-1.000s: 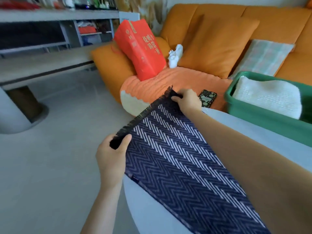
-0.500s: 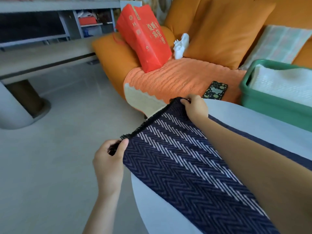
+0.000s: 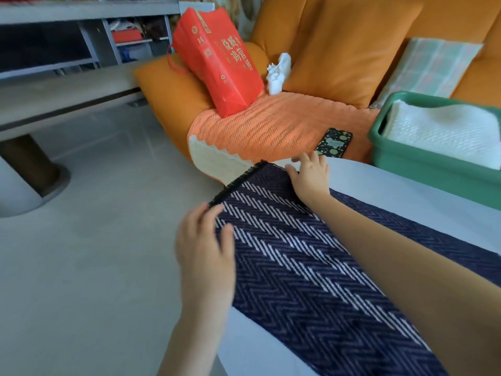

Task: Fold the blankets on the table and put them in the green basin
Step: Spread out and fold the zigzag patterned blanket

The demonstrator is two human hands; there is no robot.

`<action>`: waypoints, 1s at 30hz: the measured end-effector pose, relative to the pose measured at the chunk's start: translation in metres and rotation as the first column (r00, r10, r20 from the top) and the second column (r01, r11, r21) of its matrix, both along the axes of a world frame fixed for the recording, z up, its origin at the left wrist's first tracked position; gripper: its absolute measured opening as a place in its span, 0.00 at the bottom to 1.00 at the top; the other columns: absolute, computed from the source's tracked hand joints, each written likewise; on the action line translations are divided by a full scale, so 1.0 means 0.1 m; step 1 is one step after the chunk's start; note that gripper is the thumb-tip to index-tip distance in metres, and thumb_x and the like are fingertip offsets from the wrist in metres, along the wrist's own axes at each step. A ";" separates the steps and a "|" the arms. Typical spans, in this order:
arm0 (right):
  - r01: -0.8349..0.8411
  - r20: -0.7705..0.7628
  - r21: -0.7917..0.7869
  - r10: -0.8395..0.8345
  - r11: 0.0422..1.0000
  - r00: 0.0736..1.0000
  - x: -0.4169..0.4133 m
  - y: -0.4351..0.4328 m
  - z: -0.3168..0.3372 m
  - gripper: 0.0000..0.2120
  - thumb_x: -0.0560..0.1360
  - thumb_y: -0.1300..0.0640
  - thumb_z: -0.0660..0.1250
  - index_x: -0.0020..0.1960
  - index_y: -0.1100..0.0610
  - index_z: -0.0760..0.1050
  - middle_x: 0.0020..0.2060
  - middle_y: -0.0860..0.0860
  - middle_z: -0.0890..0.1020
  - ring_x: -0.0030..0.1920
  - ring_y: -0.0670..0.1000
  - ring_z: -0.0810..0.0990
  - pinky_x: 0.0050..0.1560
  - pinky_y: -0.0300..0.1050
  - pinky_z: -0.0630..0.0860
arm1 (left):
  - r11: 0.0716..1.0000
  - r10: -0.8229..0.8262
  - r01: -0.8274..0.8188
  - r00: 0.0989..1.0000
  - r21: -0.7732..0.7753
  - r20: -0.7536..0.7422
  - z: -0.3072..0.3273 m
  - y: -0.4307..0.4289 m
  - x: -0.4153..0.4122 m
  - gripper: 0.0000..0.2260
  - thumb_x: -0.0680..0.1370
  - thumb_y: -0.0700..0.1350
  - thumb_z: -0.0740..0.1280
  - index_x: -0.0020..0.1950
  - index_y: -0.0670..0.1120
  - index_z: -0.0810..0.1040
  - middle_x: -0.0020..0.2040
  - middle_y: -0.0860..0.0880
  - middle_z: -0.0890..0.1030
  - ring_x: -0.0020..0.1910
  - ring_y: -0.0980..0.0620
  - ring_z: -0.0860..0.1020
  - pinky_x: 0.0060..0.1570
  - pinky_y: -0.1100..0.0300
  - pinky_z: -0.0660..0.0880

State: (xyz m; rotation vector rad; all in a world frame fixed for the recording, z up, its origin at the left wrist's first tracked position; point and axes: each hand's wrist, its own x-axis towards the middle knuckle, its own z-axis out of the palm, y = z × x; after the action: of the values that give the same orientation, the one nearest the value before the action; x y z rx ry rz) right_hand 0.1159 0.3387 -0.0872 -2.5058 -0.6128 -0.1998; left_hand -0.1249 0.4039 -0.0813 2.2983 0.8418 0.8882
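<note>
Gold Chinese characters run down the red bag [image 3: 218, 61] on the sofa [image 3: 339, 47]; we cannot read them surely. Our green basin [image 3: 423, 161] holds a folded white blanket [image 3: 444, 134]. Our left hand [image 3: 206, 253] and right hand [image 3: 310, 176] lie open, gripping nothing, on the navy zigzag blanket [image 3: 303, 267] spread over the table [image 3: 379, 183].

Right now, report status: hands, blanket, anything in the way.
Left hand open at fringe corner, right hand open, flat on far corner. Navy blanket flat on table. Basin holds white blanket.

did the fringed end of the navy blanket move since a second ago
Yes. The fringed end went from being held up in both hands to lying flat near the white table edge.
</note>
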 end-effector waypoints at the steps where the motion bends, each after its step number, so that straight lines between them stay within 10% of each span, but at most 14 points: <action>1: 0.009 -0.028 0.031 -0.008 0.999 1.000 0.00 -0.11 0.03 0.17 0.80 0.49 0.57 0.62 0.58 0.72 0.62 0.56 0.72 0.64 0.58 0.64 0.63 0.50 0.59 | 0.994 -0.109 0.110 0.992 0.023 -0.060 0.06 -0.15 0.10 0.18 0.81 0.53 0.55 0.67 0.49 0.72 0.70 0.49 0.68 0.71 0.50 0.61 0.70 0.56 0.53; 5: 0.016 -0.129 0.026 -0.013 1.000 0.992 0.01 -0.70 0.12 0.15 0.77 0.48 0.63 0.56 0.59 0.77 0.55 0.57 0.77 0.59 0.59 0.69 0.58 0.51 0.65 | 0.929 -0.292 0.356 0.875 0.105 -0.387 -0.12 -0.59 0.30 0.39 0.70 0.66 0.27 0.76 0.54 0.52 0.77 0.52 0.52 0.76 0.52 0.46 0.72 0.51 0.39; 30: 0.003 -0.318 0.170 0.052 0.985 0.947 0.07 -1.11 0.09 0.07 0.72 0.52 0.72 0.44 0.54 0.76 0.41 0.50 0.79 0.50 0.53 0.76 0.47 0.46 0.71 | 0.918 -0.238 0.368 0.808 0.146 -0.538 -0.23 -0.62 0.31 0.34 0.70 0.66 0.29 0.76 0.59 0.42 0.77 0.54 0.41 0.75 0.55 0.38 0.73 0.49 0.36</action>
State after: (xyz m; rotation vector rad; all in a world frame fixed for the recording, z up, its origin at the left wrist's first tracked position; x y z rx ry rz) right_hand 0.1226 0.2279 -0.0781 -2.2965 -0.4708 0.1597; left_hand -0.0942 0.3418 -0.1043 2.8457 0.5480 0.2355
